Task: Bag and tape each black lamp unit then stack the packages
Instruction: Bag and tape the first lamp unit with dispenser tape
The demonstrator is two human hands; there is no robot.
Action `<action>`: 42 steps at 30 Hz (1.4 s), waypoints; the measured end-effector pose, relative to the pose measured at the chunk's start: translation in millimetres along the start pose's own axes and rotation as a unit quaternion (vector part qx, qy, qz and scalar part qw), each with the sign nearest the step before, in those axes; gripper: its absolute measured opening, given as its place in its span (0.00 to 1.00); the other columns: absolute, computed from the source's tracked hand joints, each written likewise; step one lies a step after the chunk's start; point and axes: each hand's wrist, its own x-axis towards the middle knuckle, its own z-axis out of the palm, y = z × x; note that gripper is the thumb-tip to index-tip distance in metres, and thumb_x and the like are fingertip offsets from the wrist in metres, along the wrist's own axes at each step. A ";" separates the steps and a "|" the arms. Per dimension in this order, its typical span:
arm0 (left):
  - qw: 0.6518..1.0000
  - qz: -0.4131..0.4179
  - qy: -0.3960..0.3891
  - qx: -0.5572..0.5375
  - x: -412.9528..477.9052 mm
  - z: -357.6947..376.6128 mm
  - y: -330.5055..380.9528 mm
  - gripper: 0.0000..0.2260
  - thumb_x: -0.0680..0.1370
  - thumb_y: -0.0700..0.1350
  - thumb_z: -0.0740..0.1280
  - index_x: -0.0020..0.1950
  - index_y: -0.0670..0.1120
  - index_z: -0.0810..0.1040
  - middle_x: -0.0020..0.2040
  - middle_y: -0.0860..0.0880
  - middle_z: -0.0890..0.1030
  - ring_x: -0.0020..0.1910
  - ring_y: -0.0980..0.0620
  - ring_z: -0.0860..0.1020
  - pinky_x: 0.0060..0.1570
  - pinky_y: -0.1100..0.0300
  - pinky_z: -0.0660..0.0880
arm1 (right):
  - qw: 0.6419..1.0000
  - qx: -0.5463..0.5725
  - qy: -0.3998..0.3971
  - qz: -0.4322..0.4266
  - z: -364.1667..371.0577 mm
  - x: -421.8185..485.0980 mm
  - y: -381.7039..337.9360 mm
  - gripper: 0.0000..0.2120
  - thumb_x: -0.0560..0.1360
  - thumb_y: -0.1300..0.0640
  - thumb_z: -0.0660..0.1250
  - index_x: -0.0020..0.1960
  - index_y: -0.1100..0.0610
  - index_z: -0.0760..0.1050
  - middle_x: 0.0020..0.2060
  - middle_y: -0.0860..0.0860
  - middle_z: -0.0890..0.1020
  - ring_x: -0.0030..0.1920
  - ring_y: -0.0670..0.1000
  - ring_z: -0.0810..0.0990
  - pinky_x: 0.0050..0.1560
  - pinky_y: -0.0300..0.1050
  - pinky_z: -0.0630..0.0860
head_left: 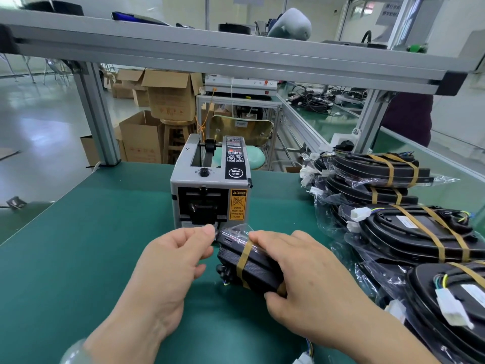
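The black lamp unit [252,266] sits in my hands just above the green mat [78,245], right in front of the tape dispenser [210,185]. It is wrapped in a clear bag [242,229], whose loose plastic bunches up at the far end of the unit. One tan tape band [243,261] runs across the middle of the unit, over the plastic. My right hand [309,279] grips the unit from the right side, fingers curled over its top edge and thumb hooked under the near corner. My left hand [173,264] is closed into a pinch, thumb against forefinger, at the far left corner of the bag; I seem to be holding the plastic there, though the exact contact is hard to make out. The other fingers of that hand are curled in. The dispenser is a grey box with a black outlet facing me, an orange caution label [238,204] beside the outlet and a black knob [204,172] on top. To my right on the mat lie finished packages [420,235], each a black unit in a clear bag bound with two tan bands, with white connectors [360,214] poking out. Further back several of them are stacked [380,177]. An aluminium frame shelf [210,48] crosses overhead, and cardboard boxes [168,95] stand on the floor beyond the table.
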 end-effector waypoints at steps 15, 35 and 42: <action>0.997 -0.018 -0.016 -0.074 -13.5 18.0 -14.5 0.11 0.76 0.47 0.66 0.37 0.46 0.84 0.40 0.51 0.85 0.43 0.55 0.76 0.51 0.56 0.70 | 0.999 0.030 -0.005 0.012 -5.5 1.8 1.0 0.21 0.64 0.50 0.65 0.56 0.46 0.68 0.43 0.40 0.75 0.44 0.44 0.66 0.46 0.38 0.68; 0.998 -0.025 -0.003 -0.052 -18.4 19.7 -9.6 0.12 0.75 0.48 0.68 0.34 0.49 0.84 0.38 0.52 0.85 0.37 0.64 0.80 0.47 0.59 0.68 | 0.995 0.053 -0.073 0.049 -15.8 9.4 0.9 0.14 0.62 0.49 0.67 0.44 0.52 0.68 0.33 0.47 0.74 0.43 0.45 0.70 0.39 0.42 0.74; 0.999 -0.017 0.030 -0.038 -18.3 22.5 -10.2 0.10 0.76 0.48 0.68 0.38 0.44 0.83 0.40 0.50 0.85 0.41 0.58 0.79 0.42 0.60 0.68 | 0.996 0.045 -0.060 0.042 -12.8 8.8 0.6 0.13 0.62 0.49 0.66 0.43 0.52 0.68 0.32 0.47 0.73 0.41 0.45 0.69 0.35 0.39 0.71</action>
